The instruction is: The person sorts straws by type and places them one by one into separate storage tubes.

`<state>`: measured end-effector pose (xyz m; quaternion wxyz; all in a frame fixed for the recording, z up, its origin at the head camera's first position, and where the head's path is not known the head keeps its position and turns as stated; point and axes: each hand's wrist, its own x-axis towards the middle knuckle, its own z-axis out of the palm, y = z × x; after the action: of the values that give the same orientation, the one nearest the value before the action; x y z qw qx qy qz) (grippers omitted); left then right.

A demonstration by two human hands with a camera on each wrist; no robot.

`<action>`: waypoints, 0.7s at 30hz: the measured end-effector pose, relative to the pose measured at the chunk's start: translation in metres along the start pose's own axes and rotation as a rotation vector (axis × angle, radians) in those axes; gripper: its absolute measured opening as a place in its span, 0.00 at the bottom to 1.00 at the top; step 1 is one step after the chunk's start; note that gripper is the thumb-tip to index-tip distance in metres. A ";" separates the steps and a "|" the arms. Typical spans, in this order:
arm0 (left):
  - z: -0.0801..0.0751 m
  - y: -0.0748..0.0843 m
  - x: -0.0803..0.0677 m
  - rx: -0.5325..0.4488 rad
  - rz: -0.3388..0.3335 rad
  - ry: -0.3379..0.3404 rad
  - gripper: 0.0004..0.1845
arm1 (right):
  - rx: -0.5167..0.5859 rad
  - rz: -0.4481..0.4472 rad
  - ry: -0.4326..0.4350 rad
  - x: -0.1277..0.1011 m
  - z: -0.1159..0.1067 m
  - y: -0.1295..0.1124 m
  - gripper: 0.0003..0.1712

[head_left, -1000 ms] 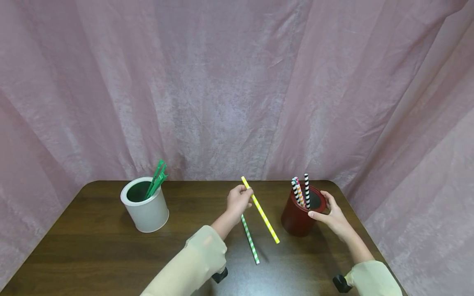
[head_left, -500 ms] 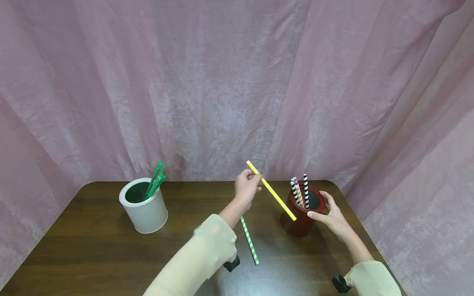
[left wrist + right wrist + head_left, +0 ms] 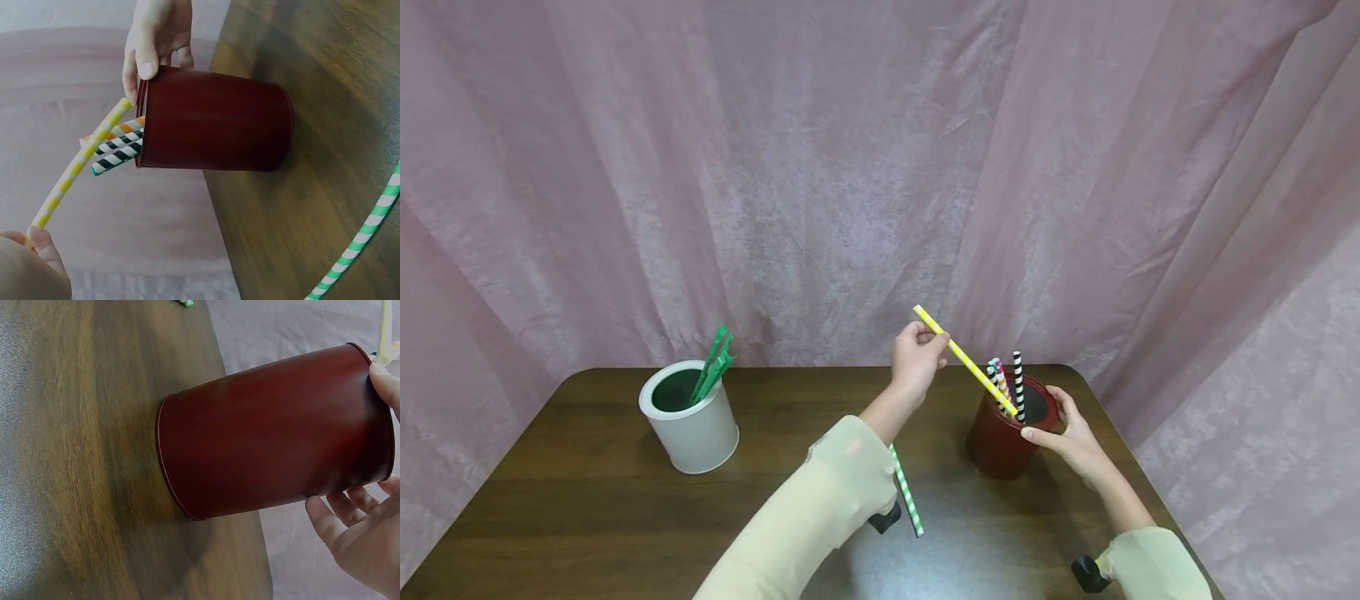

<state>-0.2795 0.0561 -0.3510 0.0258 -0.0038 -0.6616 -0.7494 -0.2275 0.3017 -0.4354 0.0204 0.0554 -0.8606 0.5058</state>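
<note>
Left hand pinches the yellow-striped straw near its upper end; the lower tip sits at the rim of the dark red cup, at the 3 o'clock side of the tabletop. Right hand grips that rim. A tip catching the rim could bend the straw or tilt the cup. The cup holds black-, orange- and pink-striped straws; the white cup at 9 o'clock holds green sticks.
</note>
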 end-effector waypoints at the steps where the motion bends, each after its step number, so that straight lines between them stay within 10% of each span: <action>1: 0.001 0.001 0.000 0.009 0.005 -0.004 0.10 | 0.001 0.001 -0.002 0.000 0.000 0.000 0.46; 21: 0.034 -0.013 -0.007 0.193 0.045 0.029 0.09 | 0.000 -0.008 0.015 -0.001 0.001 0.001 0.45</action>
<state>-0.2738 0.0922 -0.3604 0.0524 -0.0054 -0.7301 -0.6813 -0.2270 0.3014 -0.4373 0.0288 0.0553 -0.8603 0.5059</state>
